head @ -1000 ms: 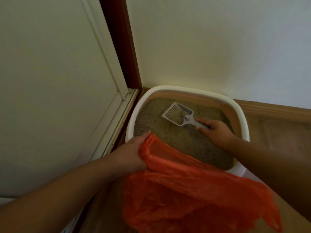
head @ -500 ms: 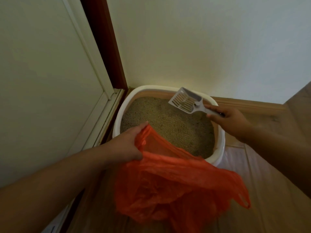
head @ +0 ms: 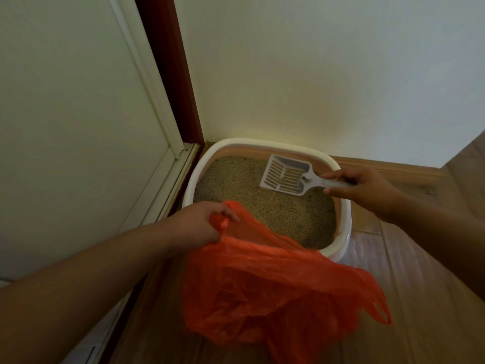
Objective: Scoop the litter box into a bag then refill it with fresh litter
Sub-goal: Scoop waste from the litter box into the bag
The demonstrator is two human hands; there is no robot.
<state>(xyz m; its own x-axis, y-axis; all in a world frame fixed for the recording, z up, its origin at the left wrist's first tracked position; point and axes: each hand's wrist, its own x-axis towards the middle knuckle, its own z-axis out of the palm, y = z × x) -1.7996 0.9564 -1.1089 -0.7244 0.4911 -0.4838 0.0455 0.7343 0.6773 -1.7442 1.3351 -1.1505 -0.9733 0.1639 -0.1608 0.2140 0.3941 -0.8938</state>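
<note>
Right hand [head: 367, 191] gripped the slotted scoop [head: 287, 177] by its handle, held over the litter [head: 262, 206] in the white litter box [head: 341, 232] — left hand [head: 195, 223] pinched the orange bag [head: 275, 285] open just beside the box's near rim.

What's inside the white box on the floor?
The box holds grainy tan litter. The slotted scoop hovers over it, looking empty. The orange bag covers the near corner, so that part is hidden.

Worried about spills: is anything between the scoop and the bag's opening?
Nothing visible. The scoop, held by the right hand, hangs over the litter; the left hand holds the orange bag at the box's near rim.
</note>
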